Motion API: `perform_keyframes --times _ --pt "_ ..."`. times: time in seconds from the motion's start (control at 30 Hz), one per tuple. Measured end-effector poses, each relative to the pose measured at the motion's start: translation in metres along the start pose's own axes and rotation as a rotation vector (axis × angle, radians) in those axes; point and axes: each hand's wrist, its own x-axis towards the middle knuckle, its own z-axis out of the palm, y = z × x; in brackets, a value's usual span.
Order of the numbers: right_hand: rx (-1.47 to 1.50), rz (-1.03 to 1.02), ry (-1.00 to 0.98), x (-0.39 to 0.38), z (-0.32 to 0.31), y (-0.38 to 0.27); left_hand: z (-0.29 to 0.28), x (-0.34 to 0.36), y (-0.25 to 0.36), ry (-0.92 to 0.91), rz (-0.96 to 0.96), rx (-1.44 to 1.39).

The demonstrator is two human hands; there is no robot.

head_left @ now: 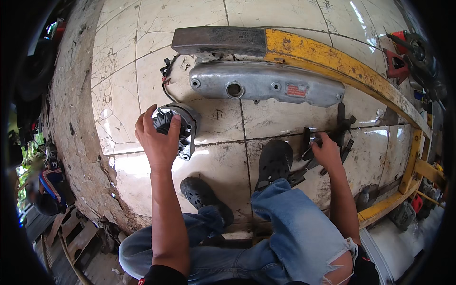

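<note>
My left hand (160, 137) grips an alternator (189, 127), a round metal part with dark fan blades and a mounting lug. The thumb lies across its top and the fingers wrap its left side. A dark wire lead (166, 75) with connectors runs from behind it across the tiles. Beyond my right shoe, my right hand (327, 151) reaches down with curled fingers among dark metal pieces (343, 127) on the floor; what the fingertips hold is hidden. A long silver engine valve cover (256, 81) with a round hole lies farther out.
A yellow and dark metal beam (323, 52) arches behind the cover and down the right side. My black clogs (275, 159) rest on the cracked tiles. Rough broken concrete (71, 133) edges the left. A red jack stand (396, 66) and other gear stand at far right.
</note>
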Motion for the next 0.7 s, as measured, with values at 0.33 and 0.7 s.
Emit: perform_keyframes --times 0.33,0.7 --pt "0.937 0.11 0.346 0.101 -0.056 0.02 0.099 0.093 0.061 -0.51 -0.707 -0.811" --pt "1.298 0.159 0.227 0.09 -0.053 0.038 0.108 0.056 0.058 -0.379 -0.617 -0.677"
